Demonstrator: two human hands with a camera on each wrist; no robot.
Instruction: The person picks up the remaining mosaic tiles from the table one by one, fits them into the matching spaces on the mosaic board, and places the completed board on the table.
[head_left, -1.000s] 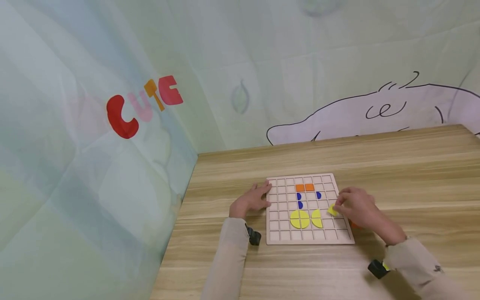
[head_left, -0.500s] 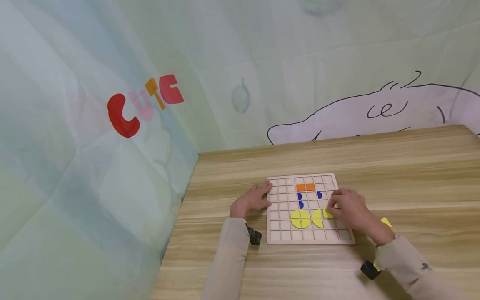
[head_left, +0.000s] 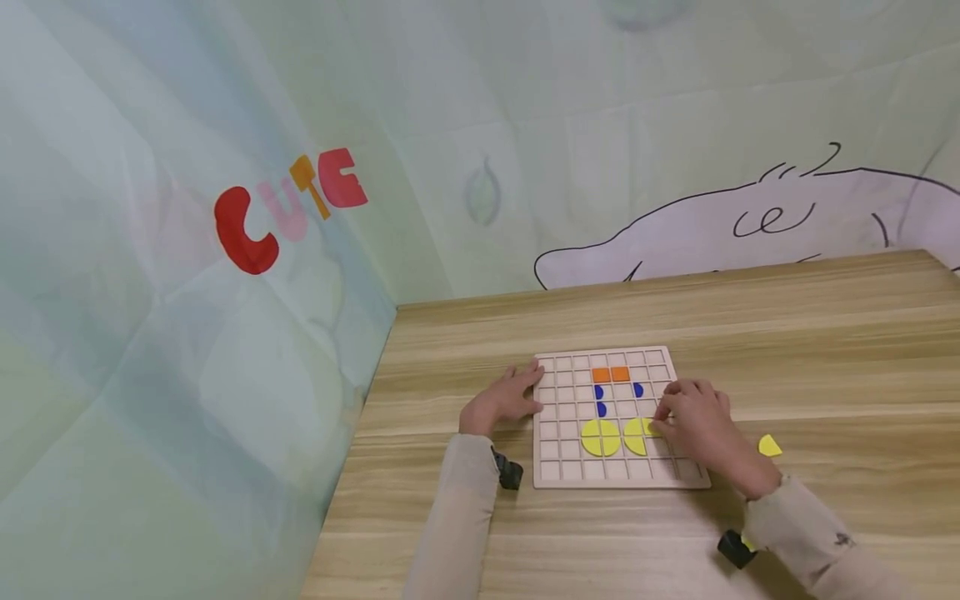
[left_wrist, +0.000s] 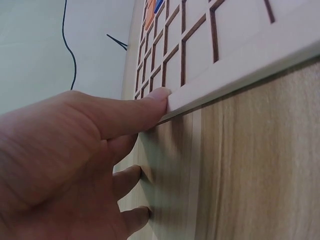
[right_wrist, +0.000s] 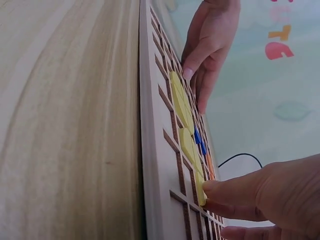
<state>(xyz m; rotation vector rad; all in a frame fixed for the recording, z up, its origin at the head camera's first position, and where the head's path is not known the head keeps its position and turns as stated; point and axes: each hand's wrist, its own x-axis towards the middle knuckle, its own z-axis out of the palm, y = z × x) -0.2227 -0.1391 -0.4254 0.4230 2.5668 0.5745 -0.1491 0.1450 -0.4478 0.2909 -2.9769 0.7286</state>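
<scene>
A pale wooden grid board (head_left: 558,452) lies flat on the table. My left hand (head_left: 504,398) rests at its left edge; in the left wrist view the thumb (left_wrist: 150,107) touches the rim and the other fingers are spread below. My right hand (head_left: 701,425) pinches a yellow quarter-circle tile (right_wrist: 200,192) at a grid cell, partly covered by the fingers. Beside it, two yellow quarter tiles (head_left: 634,437) form a half circle. Further left, several yellow quarters form a full yellow circle (head_left: 592,429).
Two orange square tiles (head_left: 611,375) and several small blue half-round tiles (head_left: 598,392) sit in upper cells. A loose yellow quarter tile (head_left: 768,446) lies on the wooden table (head_left: 600,542), right of the board. Another yellow bit (head_left: 748,542) shows beside the right sleeve.
My right hand has moved left with the yellow quarter-circle tile, bringing it against the yellow half circle. The loose yellow tile on the right has come into view. The left hand has stayed put.
</scene>
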